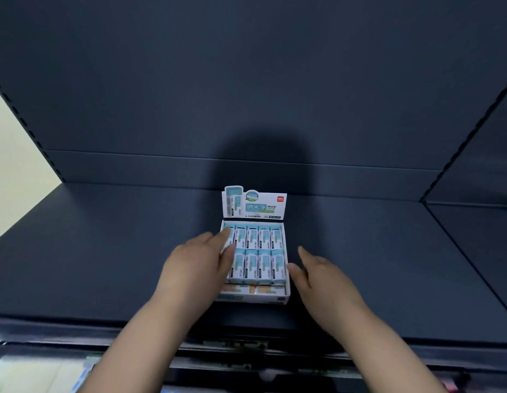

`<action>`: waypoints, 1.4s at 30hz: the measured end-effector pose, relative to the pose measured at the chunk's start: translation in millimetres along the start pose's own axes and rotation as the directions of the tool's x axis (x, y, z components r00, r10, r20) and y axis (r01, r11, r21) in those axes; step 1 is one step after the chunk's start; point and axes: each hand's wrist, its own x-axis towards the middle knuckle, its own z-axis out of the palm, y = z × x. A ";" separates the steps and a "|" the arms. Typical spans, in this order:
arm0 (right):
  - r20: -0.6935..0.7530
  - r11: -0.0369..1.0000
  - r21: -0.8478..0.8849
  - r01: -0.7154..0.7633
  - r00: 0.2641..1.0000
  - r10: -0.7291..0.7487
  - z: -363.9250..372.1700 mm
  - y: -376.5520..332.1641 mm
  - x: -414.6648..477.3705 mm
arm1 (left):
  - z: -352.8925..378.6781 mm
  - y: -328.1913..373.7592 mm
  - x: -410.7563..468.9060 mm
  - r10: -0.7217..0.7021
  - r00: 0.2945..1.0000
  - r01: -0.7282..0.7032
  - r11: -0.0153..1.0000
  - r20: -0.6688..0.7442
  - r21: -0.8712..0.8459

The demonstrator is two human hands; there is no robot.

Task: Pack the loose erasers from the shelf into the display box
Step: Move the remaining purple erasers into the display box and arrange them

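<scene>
Touching the erasers [264,263], left hand [195,263] lies released; right hand [317,273] released beside display box [275,299].

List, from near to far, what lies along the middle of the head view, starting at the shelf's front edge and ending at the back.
Shelf's front edge → display box's front wall → near row of erasers → far row of erasers → upright header card → shelf's back panel.
</scene>
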 end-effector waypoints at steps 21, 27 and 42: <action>-0.255 0.971 -0.203 -0.128 0.964 0.074 -127.2 245.4 -100.5 | 90.7 296.8 4.1 0.480 0.876 -0.480 0.861 0.041 0.171; -0.272 0.940 -0.294 -0.172 0.958 0.090 -172.9 338.1 -131.5 | 126.2 390.5 -1.1 0.447 0.892 -0.449 0.870 0.059 0.204; -0.230 0.944 -0.262 -0.202 0.963 0.142 -205.1 378.7 -120.7 | 143.6 427.7 12.4 0.363 0.931 -0.348 0.912 -0.032 0.218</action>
